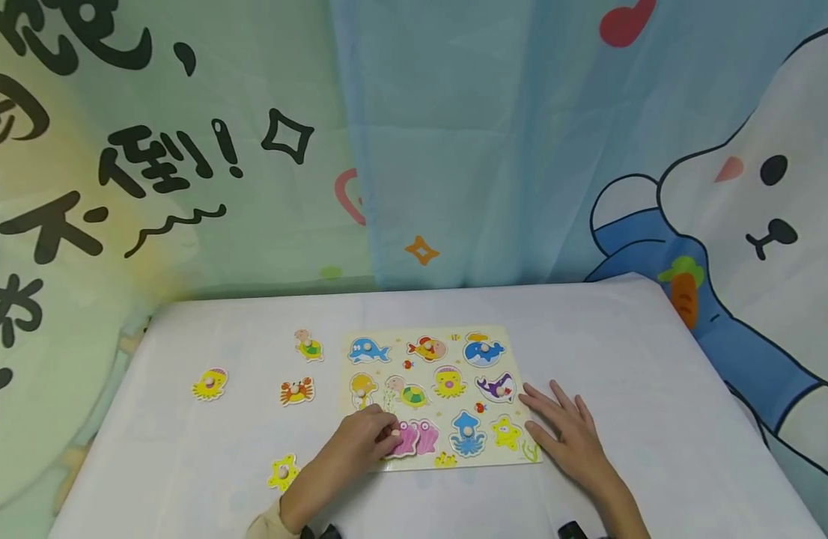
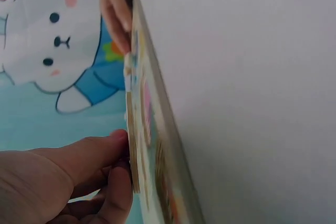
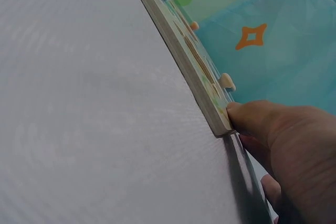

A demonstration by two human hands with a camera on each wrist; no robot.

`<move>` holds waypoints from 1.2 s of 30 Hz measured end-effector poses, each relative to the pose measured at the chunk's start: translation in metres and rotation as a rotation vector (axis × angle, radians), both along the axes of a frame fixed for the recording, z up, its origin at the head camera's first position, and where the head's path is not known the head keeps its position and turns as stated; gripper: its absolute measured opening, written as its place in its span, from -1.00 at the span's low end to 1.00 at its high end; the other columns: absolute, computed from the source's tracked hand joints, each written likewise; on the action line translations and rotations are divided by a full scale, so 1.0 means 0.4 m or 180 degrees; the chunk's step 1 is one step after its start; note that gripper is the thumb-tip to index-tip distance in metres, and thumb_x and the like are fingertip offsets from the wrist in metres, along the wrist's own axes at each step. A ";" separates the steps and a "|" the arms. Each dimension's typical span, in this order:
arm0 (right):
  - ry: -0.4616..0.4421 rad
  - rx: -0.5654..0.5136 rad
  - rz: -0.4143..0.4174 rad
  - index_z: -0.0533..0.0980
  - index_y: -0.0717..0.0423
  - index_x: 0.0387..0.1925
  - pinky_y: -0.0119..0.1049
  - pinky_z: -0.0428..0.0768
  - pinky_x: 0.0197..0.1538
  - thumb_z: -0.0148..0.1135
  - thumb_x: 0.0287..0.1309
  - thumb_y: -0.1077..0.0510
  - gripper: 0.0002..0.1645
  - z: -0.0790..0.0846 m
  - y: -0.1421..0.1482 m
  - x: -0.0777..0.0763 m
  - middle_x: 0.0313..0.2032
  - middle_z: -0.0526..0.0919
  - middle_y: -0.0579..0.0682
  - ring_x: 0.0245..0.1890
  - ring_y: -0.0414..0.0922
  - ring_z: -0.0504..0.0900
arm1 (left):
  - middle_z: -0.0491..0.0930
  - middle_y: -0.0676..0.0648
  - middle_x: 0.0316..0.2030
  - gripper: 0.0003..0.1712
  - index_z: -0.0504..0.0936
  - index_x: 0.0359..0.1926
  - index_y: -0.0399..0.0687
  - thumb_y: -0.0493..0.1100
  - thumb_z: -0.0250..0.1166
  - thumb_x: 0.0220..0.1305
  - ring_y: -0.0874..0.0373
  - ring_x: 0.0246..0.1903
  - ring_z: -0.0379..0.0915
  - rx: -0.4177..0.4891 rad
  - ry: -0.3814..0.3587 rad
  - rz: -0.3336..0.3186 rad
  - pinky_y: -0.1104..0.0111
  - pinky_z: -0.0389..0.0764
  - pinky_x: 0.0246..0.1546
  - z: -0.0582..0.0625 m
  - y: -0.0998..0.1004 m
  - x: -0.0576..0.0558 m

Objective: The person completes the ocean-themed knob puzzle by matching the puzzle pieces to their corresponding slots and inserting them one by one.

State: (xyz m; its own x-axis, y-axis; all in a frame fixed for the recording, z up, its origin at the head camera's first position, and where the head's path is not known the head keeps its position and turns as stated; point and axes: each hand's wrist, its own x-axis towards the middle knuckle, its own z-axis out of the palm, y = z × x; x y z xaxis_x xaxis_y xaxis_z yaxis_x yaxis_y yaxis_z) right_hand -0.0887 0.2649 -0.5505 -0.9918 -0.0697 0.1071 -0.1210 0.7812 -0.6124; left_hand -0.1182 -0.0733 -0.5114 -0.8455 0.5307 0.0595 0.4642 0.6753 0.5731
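At lower center, the left hand (image 1: 360, 440) pinches a pink puzzle piece (image 1: 405, 442) over a sea-animal puzzle board (image 1: 387, 334). The right hand (image 1: 570, 436), splayed, touches its edge.

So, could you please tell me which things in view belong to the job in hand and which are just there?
Part of the job:
- puzzle board
- pink piece, pinched by the left hand
- right hand, at the board's edge
- probably the loose turtle, crab, octopus and star

Just there:
- printed curtain
- white table
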 end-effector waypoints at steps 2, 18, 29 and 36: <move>0.0007 -0.0011 -0.0001 0.51 0.00 0.19 0.39 -0.22 0.37 0.22 0.20 0.03 -0.49 -0.001 0.004 0.000 0.31 0.44 0.14 0.43 0.34 0.05 | 0.46 0.09 -0.52 -0.90 0.67 -0.34 -0.16 -0.21 0.37 0.17 0.39 -0.50 0.21 -0.0046 -0.0075 -0.0048 0.58 0.32 -0.47 -0.003 0.024 -0.005; 0.0064 -0.0023 0.0047 0.50 0.00 0.19 0.40 -0.22 0.36 0.21 0.20 0.03 -0.49 0.004 0.010 0.001 0.31 0.44 0.15 0.43 0.34 0.05 | 0.23 0.15 -0.62 -0.83 0.55 -0.50 -0.06 -0.20 0.31 0.22 0.36 -0.59 0.08 -0.0252 -0.0366 -0.0120 0.56 0.14 -0.56 -0.002 0.115 0.001; 0.0038 0.0016 0.0038 0.50 0.00 0.19 0.39 -0.20 0.37 0.22 0.20 0.03 -0.49 -0.006 -0.001 0.000 0.30 0.45 0.14 0.43 0.33 0.06 | 0.45 0.04 -0.56 -0.90 0.67 -0.36 -0.19 -0.23 0.30 0.23 0.28 -0.58 0.14 -0.0670 0.0073 -0.0025 0.51 0.21 -0.52 0.001 0.098 -0.002; -0.0010 0.0003 0.0033 0.49 0.01 0.21 0.36 -0.24 0.39 0.20 0.21 0.02 -0.48 -0.003 0.002 -0.001 0.31 0.43 0.16 0.44 0.32 0.03 | 0.36 0.09 -0.59 -0.90 0.61 -0.44 -0.12 -0.25 0.30 0.22 0.30 -0.56 0.12 -0.0411 0.0014 -0.0060 0.55 0.19 -0.51 -0.008 0.093 -0.008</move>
State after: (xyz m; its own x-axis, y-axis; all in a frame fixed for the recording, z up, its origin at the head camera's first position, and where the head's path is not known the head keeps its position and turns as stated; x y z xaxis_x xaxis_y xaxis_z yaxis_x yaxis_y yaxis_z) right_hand -0.0890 0.2657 -0.5518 -0.9914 -0.0799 0.1039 -0.1271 0.7804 -0.6122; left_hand -0.1213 -0.0360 -0.5144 -0.8352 0.5498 -0.0065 0.4798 0.7345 0.4799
